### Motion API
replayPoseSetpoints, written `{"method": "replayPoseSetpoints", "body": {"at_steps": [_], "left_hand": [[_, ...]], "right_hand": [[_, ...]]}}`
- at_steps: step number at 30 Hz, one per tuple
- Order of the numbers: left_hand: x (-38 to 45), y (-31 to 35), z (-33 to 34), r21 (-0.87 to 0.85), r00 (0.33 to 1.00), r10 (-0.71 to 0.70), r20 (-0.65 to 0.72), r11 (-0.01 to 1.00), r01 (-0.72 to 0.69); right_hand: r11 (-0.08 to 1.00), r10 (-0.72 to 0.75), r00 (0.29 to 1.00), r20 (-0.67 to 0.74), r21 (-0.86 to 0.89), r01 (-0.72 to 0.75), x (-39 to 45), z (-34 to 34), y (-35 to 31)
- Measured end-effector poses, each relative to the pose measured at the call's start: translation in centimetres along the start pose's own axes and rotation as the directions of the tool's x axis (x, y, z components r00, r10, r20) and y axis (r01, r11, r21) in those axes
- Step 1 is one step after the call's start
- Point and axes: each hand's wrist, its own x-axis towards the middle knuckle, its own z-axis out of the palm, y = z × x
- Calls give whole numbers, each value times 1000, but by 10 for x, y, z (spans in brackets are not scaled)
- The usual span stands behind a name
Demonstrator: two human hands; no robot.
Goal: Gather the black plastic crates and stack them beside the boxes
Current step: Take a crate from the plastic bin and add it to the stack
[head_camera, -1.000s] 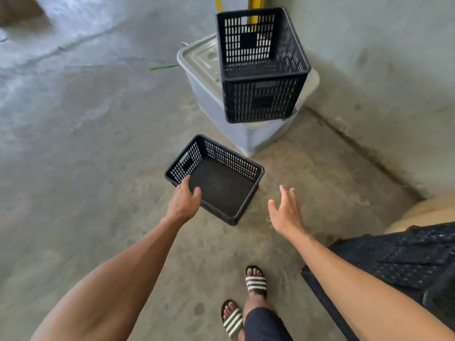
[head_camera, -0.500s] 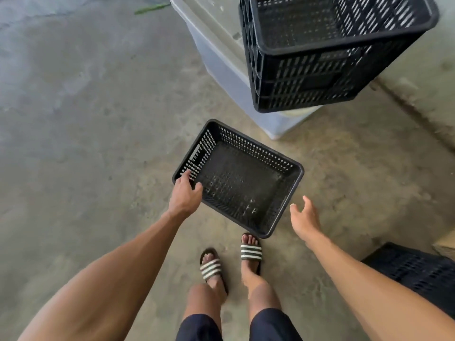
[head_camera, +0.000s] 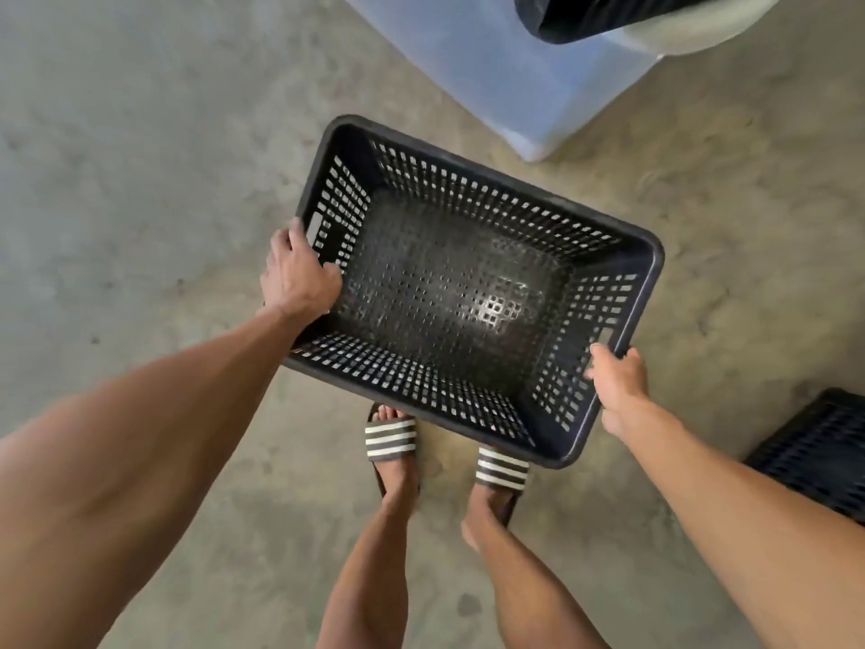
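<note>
A black perforated plastic crate [head_camera: 468, 292] fills the middle of the view, its mouth facing up and nothing inside it. My left hand [head_camera: 297, 276] grips its left short rim near the handle slot. My right hand [head_camera: 618, 386] grips the right short rim at the other handle slot. A second black crate [head_camera: 590, 11] sits on top of a pale lidded storage box [head_camera: 491, 72] at the top edge, mostly cut off. The corner of a third black crate [head_camera: 824, 452] lies on the floor at the right edge.
The ground is bare grey and tan concrete [head_camera: 140, 156]. My feet in striped sandals [head_camera: 391, 442] stand just under the near edge of the held crate. The storage box stands close behind the crate's far side.
I have stepped closer and bent over the crate. My left hand has closed on the left rim, and my right hand, open beside the crate before, now holds the right rim.
</note>
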Motion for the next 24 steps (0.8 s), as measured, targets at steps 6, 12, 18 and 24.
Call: {"method": "replayPoseSetpoints", "body": {"at_steps": [6,12,18,24], "left_hand": [[33,-1,4,-213,985,-172,4,962,169],[19,4,-10,-254,966,-244,87,932,258],[-37,6,-54,-198,982,-175,66,963,185],[-119,29,-127,-242,990,-132,50,960,140]], "right_hand": [[989,36,999,-12,146,-34,23,6,6],[988,56,995,-84,147,-44,16,-7,2],[998,-60,993,-104,29,63,-19,-72,-14],[980,-192,981,28,-48,193,-80,-158,-45]]}}
